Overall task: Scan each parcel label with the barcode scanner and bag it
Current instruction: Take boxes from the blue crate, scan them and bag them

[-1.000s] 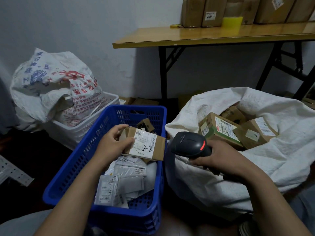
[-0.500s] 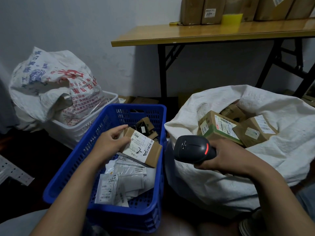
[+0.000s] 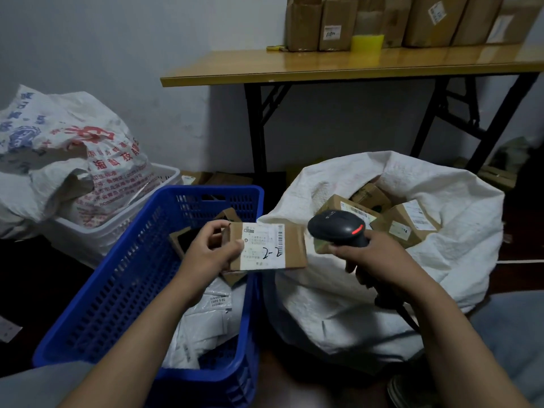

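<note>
Brown cardboard parcel (image 3: 294,248) with a white printed label (image 3: 262,245) lies flat, label up, between the two hands, raised over the right rim of the blue perforated plastic crate (image 3: 117,290). The left hand (image 3: 210,254) grasps the parcel's left end, thumb on the label's edge and fingers curled round the box end. The right hand (image 3: 374,257) is wrapped round the grip of the black handheld barcode scanner (image 3: 338,228). The scanner's head, with a red light lit on top, sits just beside the parcel's right end; whether they touch I cannot tell. Below the left hand, inside the crate, lie white plastic mailer bags (image 3: 206,319) and a small open brown box (image 3: 182,240). Beyond and under the right hand stands the open white woven sack (image 3: 441,260), with labelled brown boxes (image 3: 412,222) inside it. Well beyond both hands a yellow-topped folding table (image 3: 353,66) carries tall cartons (image 3: 323,25). Out past the left hand a printed white bag (image 3: 73,148) sits in a white basket (image 3: 103,231)
</note>
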